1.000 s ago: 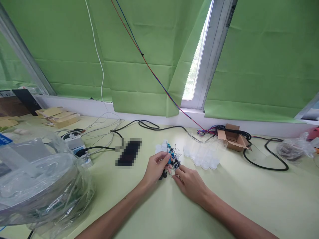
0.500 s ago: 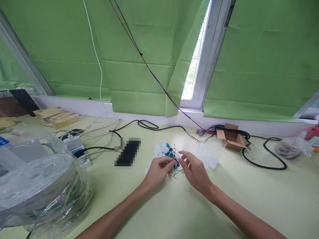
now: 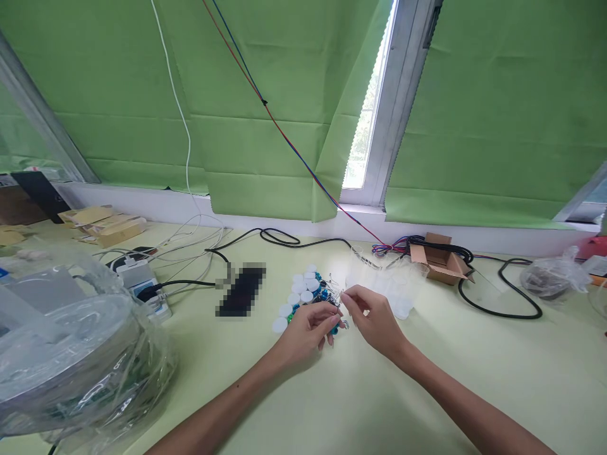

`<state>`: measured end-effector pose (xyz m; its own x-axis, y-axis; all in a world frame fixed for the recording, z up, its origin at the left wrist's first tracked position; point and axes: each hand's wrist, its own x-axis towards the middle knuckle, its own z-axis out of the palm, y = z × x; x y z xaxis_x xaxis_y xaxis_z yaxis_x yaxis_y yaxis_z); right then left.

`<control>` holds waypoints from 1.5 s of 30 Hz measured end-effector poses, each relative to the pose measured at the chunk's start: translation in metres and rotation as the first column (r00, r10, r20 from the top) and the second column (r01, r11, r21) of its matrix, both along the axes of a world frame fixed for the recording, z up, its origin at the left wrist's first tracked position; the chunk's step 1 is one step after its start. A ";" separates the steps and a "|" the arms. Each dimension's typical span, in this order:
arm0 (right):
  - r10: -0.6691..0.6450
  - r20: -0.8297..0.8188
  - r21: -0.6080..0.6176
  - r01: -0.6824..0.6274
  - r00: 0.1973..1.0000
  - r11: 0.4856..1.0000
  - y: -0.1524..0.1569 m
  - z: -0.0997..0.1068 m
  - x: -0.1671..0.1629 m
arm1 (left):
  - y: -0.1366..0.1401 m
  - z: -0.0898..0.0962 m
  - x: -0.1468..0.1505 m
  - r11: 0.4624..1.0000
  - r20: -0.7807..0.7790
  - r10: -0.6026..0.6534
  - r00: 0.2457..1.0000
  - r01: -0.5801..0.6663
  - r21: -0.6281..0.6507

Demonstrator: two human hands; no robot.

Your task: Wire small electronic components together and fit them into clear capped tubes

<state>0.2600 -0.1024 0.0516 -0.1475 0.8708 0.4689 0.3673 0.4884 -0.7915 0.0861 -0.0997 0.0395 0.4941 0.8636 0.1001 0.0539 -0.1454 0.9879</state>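
My left hand (image 3: pixel 307 332) is closed, thumb against the fingers, on a small electronic component with thin wire leads; most of it is hidden by the fingers. To its right, the thumb and forefinger of my right hand (image 3: pixel 375 317) pinch a thin wire lead (image 3: pixel 342 294) close to the left fingertips. Beyond and partly under the left hand lies a heap of small blue electronic components (image 3: pixel 324 294) with bent leads. White round discs (image 3: pixel 300 288) lie along the left side of this heap. A clear plastic compartment box (image 3: pixel 402 306) sits behind my right hand.
A blurred dark rectangle (image 3: pixel 241 292) lies left of the heap, near a power strip (image 3: pixel 138 277). A plastic-wrapped reel (image 3: pixel 71 360) fills the left front. An open cardboard box (image 3: pixel 439 262), black cable (image 3: pixel 516 316) and bagged items (image 3: pixel 547 278) are at the right back.
The left hand has turned and shifted slightly, uncovering more blue components and discs. My right fingers have closed into a tighter pinch. The whole view has shifted slightly.
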 end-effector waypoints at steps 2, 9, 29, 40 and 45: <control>-0.005 0.000 -0.009 0.005 1.000 1.000 0.001 0.000 0.001 | -0.001 0.001 0.000 1.000 -0.010 -0.002 1.000 0.002 0.015; -0.021 0.081 0.033 0.019 0.997 0.999 0.000 0.002 0.001 | 0.001 0.004 -0.003 0.979 -0.169 0.101 0.980 -0.067 0.193; -0.060 0.268 -0.030 0.071 0.962 0.997 0.019 -0.059 0.003 | 0.024 0.001 -0.017 0.945 0.139 0.326 0.935 -0.320 -0.064; -0.089 0.236 -0.048 0.103 0.968 0.994 0.017 -0.060 0.002 | 0.020 0.002 -0.011 0.939 0.207 0.323 0.923 -0.286 -0.191; -0.096 0.213 -0.064 0.112 0.972 0.992 0.015 -0.060 0.001 | 0.019 -0.001 -0.011 0.940 0.235 0.305 0.923 -0.253 -0.228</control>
